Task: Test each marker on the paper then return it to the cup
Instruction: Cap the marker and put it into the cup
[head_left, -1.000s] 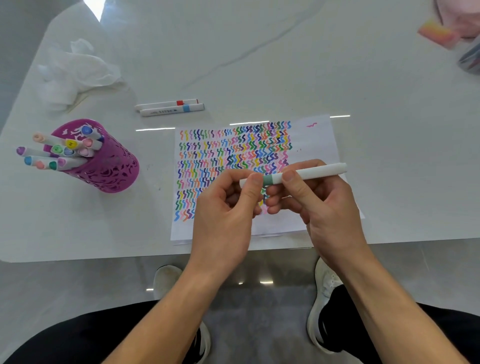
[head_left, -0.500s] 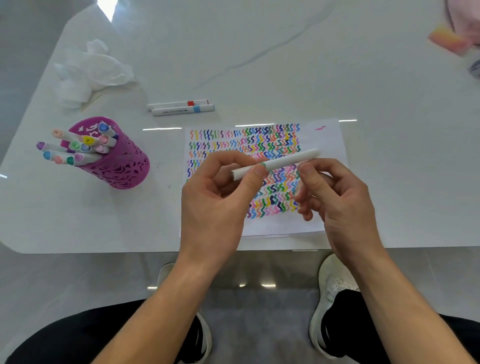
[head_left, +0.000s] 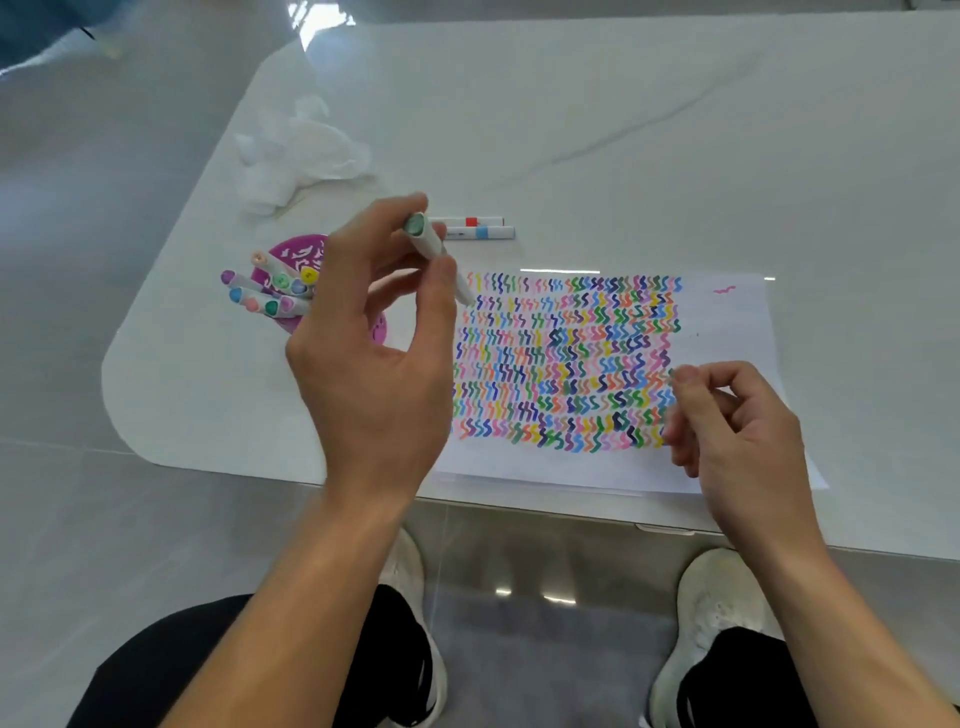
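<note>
Looking down through the head camera, I see the left hand (head_left: 374, 364) raised above the table (head_left: 571, 104), in front of the purple cup (head_left: 300, 248) and hiding part of it. Its thumb and fingers are curled around one white marker (head_left: 434, 249) and pinch it. The round green end of this marker points up toward the camera, and its other end slants down to the right, over the top left corner of the paper (head_left: 727, 322). I cannot tell whether that lower end touches the sheet.

The cup stands just left of the paper and holds a bunch of markers (head_left: 270, 293), which lean to the left with their coloured ends up. The paper lies at the near edge of the table and is covered with rows of small coloured zigzag strokes; one pink stroke stands alone near its top right corner.

The right hand (head_left: 737, 431) is over the lower right part of the paper, fingers loosely curled, thumb close to the fingertips, and I see no object in it.

Behind the paper, two more markers (head_left: 478, 228) lie side by side, touching each other. A crumpled white tissue (head_left: 296, 150) lies farther back on the left. Under the table edge two white shoes (head_left: 717, 623) show.
</note>
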